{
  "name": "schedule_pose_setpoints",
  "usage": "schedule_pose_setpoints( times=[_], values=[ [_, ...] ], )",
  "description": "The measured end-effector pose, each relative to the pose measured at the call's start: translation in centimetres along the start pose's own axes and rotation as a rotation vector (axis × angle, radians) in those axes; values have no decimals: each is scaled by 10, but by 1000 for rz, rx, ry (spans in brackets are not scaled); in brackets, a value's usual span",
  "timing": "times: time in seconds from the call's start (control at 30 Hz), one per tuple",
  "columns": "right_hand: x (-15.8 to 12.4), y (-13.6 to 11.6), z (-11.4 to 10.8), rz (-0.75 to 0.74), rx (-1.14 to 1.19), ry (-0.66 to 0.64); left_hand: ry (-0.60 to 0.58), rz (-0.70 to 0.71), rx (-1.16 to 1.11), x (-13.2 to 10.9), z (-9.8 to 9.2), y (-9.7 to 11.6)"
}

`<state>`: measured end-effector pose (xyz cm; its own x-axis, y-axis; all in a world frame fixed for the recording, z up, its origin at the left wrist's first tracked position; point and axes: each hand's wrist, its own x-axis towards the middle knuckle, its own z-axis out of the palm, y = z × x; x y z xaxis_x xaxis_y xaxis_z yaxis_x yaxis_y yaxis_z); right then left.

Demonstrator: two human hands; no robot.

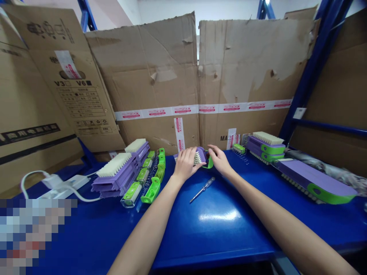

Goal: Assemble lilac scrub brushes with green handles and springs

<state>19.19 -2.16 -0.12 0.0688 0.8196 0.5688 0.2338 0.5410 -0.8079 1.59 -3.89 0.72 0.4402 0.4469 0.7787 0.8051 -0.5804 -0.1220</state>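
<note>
Near the middle of the blue table, my left hand (187, 163) is wrapped over a purple brush (202, 154) with pale bristles facing toward me. My right hand (220, 159) holds a green end piece (210, 162) at the brush's right end, with the fingers curled round its far side. Whether the two parts touch is hard to make out. A screwdriver (203, 189) with a clear handle lies on the table just in front of my hands.
At left stand stacked purple brushes (114, 168), small green-topped parts (142, 175), springs and green end pieces (151, 190). A power strip (67, 185) lies farther left. More brushes (265, 147) and a long purple brush (315, 177) are at right. Cardboard (155, 84) stands behind.
</note>
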Motion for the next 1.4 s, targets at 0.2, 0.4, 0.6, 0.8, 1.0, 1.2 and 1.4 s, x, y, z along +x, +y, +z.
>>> schedule_pose_setpoints(
  times=[0.2, 0.4, 0.6, 0.8, 1.0, 1.2, 1.4],
  values=[
    [-6, -6, 4, -45, -67, 51, -58, 40, -39, 2, 0, 0],
    [-8, -8, 4, -72, -116, 56, -146, 122, -74, 5, 0, 0],
    [-9, -13, 5, -118, -177, 61, -155, 87, -84, 3, 2, 1],
    [-11, -16, 9, -175, -231, 78, -97, 35, -18, -2, 1, 3],
    [-10, -12, 11, -226, -265, 101, -134, 15, -24, -1, 2, 4],
    [-11, -8, 13, -250, -287, 123, -117, 33, -5, -1, 9, 4],
    [-13, -12, 14, -269, -287, 142, -88, 43, -9, -2, 7, 5]
  ],
)
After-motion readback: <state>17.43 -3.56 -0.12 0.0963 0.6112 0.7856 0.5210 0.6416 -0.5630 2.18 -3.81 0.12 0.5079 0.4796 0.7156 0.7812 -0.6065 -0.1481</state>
